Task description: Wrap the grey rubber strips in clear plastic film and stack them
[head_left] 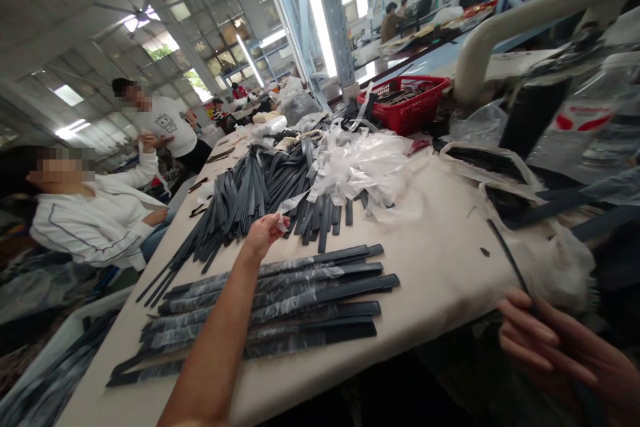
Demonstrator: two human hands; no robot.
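My left hand (265, 235) reaches across the table and pinches the end of a thin white plastic strip, which leads into a tangled heap of clear plastic strips (357, 170). At the right edge, my right hand (555, 340) is closed around a thin dark strap (507, 257) that points up and away. Under my left forearm lie several dark straps (325, 293) side by side, wrapped in clear plastic along much of their length. Just beyond my left hand spreads a big pile of loose dark straps (245, 190).
A red basket (407, 103) of dark pieces stands at the back, near a thick pale pipe (525, 33). To the right are a plastic bottle (597, 110) and bags. A co-worker in a white jacket (95, 220) sits across the beige table (430, 233); another stands behind.
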